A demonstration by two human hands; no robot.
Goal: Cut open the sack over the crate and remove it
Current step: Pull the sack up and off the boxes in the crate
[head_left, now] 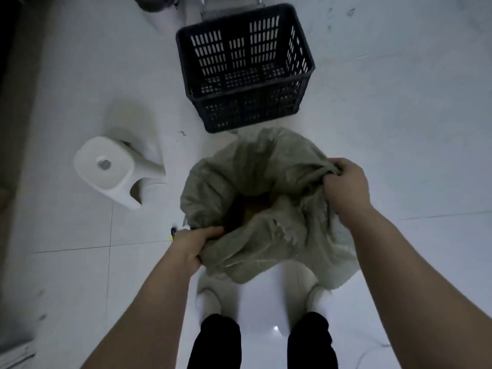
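Right now both hands clamp sack (263, 209) rim: left grip (193, 247) near side, right grip (343, 182) far-right. Crate (245, 67) lies straight ahead, beyond sack w/ mouth up.

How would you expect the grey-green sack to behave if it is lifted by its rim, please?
Probably floppy: the sack folds and bunches where the left hand and right hand grip its rim. The fabric itself looks thin and likely light, sagging between the grips. Something brown shows inside, so it may drag or snag rather than lift cleanly.
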